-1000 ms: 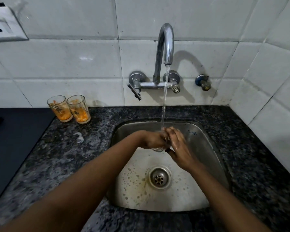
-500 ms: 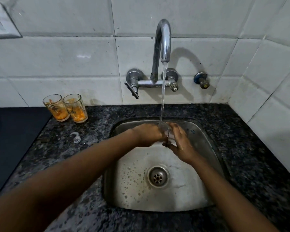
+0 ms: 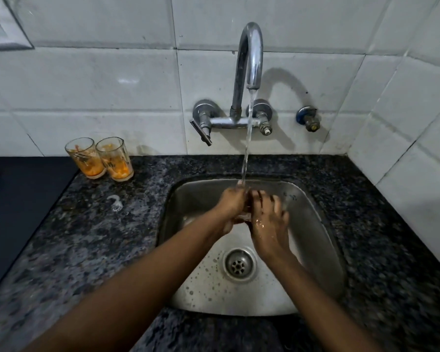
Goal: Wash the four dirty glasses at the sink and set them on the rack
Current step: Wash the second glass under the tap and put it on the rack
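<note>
No text, label, brand or number is legible; dark printing on the glasses (image 3: 115, 158) is unreadable.

Two bare forearms reach in from the bottom edge, with no sleeve reaching the visible part of either arm. The left hand (image 3: 230, 208) and the right hand (image 3: 268, 222) wear no gloves, and no watch or bracelet shows at either wrist. The back of the right hand glistens with water drops, and its fingers look wet.

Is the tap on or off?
On. Water pours from the tap in a stream onto the hands, left hand and right hand, over the sink.
</note>
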